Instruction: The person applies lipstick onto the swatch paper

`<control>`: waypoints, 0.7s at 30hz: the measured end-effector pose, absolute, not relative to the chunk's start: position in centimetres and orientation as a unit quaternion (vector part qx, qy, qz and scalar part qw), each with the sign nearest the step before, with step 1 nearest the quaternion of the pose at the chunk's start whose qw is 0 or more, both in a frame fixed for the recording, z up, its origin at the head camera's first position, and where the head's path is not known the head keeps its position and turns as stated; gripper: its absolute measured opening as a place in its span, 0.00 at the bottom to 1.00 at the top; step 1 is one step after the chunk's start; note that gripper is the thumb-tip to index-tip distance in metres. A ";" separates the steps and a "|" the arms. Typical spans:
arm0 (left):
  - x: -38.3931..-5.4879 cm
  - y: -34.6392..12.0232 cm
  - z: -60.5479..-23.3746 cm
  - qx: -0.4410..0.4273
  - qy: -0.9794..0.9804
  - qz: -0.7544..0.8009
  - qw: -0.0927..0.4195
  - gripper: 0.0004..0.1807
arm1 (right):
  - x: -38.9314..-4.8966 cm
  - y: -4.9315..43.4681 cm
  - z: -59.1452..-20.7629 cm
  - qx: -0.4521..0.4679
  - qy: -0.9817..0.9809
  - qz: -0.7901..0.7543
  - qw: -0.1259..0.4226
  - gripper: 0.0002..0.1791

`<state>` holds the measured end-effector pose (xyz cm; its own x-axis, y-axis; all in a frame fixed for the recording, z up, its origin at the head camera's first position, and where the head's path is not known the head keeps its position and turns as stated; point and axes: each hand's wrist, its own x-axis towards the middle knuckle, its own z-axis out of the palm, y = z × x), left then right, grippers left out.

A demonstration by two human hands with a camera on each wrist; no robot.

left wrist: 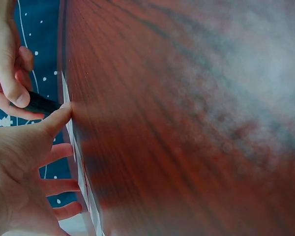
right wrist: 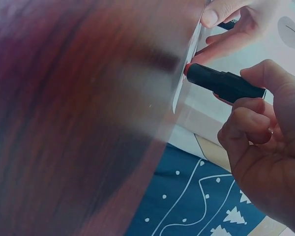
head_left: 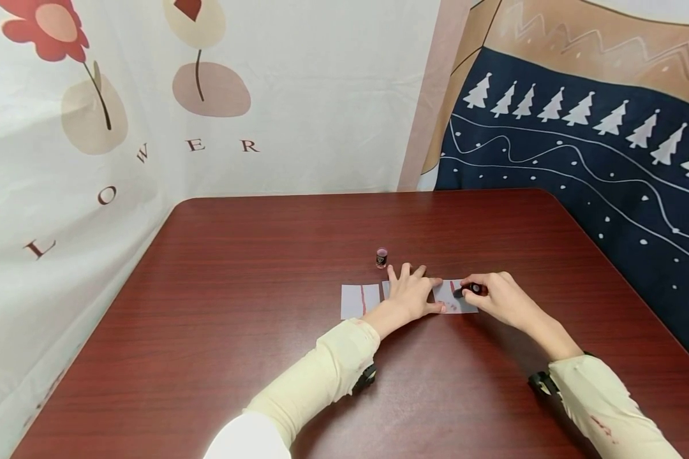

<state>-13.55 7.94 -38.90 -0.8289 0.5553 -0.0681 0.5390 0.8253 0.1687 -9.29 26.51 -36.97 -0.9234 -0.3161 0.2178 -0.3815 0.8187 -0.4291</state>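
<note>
My right hand (head_left: 502,299) pinches a black lipstick (right wrist: 221,82) between thumb and fingers. Its red tip meets the right-hand white paper (head_left: 465,307), close by a short red streak; faint pinkish marks dot the lower part of that sheet. Spread fingers of my left hand (head_left: 409,296) rest over the papers, the thumb and index finger on the left edge of the right-hand sheet. Another sheet under that hand is mostly hidden. To its left lies a white paper (head_left: 351,302) crossed by a red line. Seen from the left wrist, the left thumb lies near the lipstick.
A small clear pinkish cap-like piece with a dark label (head_left: 381,257) stands behind the left hand. The dark red wooden table (head_left: 218,299) has rounded far corners. A white printed cloth (head_left: 321,95) hangs behind it, and a navy cloth with trees (head_left: 580,166) hangs at the right.
</note>
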 end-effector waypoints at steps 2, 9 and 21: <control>-13.6 7.9 -38.9 0.287 0.954 0.072 0.057 0.31 | -9.3 26.5 -36.9 0.182 -0.951 0.239 0.068 0.08; -13.5 7.9 -38.9 0.285 0.954 0.069 0.056 0.31 | -9.4 26.4 -37.0 0.182 -0.951 0.240 0.068 0.08; -13.5 7.8 -38.9 0.286 0.954 0.070 0.055 0.31 | -9.3 26.4 -37.0 0.189 -0.951 0.235 0.071 0.07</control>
<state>-13.51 7.79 -38.92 -0.8303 0.5535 -0.0656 0.5379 0.8266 0.1656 -9.34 26.37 -36.96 -0.9185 -0.3259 0.2238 -0.3926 0.8185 -0.4194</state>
